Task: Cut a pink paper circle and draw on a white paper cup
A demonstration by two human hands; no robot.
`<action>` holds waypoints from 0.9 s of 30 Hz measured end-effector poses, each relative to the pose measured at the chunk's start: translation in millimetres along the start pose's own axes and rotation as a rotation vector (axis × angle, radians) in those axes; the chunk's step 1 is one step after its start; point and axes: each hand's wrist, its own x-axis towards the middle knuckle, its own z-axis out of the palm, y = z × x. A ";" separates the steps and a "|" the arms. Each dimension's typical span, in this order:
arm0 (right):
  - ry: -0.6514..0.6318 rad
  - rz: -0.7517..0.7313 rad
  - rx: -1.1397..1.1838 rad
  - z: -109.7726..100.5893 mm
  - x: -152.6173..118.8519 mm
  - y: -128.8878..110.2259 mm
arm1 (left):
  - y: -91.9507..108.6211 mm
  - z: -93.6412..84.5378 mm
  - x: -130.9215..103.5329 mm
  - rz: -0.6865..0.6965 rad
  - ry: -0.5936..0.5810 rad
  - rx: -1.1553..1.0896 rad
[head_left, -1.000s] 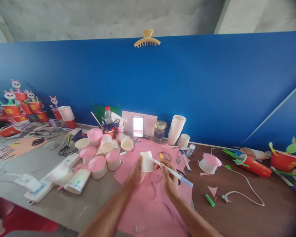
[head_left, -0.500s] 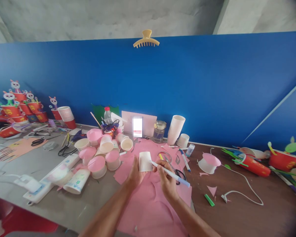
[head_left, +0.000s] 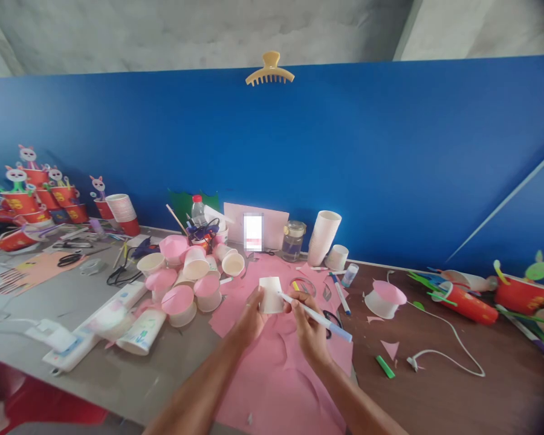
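Left hand [head_left: 252,319] curled round white cup [head_left: 270,293] | right hand [head_left: 310,325] pinching pen [head_left: 318,316], tip at cup | forearms [head_left: 202,377] converging

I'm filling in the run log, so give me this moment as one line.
left hand: holds white paper cup | right hand: holds pale marker, tip at cup's side, contact unclear | below: pink paper

Pen [head_left: 320,317] seems partly hidden.
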 end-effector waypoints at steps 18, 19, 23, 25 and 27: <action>-0.009 -0.010 -0.029 0.1 -0.7 -0.9 | -1.3 4.0 -2.2 -0.040 -0.013 0.009; -0.008 -0.009 -0.032 0.2 -0.5 -1.5 | -1.2 4.1 -2.2 -0.042 -0.010 0.007; -0.001 0.001 -0.027 0.4 0.6 -1.7 | -0.6 4.8 -2.7 -0.041 -0.040 0.016; 0.004 -0.004 -0.025 0.6 1.0 -1.0 | 0.1 5.3 -3.3 -0.038 -0.049 0.019; 0.009 -0.016 -0.021 0.9 1.4 -0.6 | 0.6 5.9 -3.7 -0.031 -0.034 0.020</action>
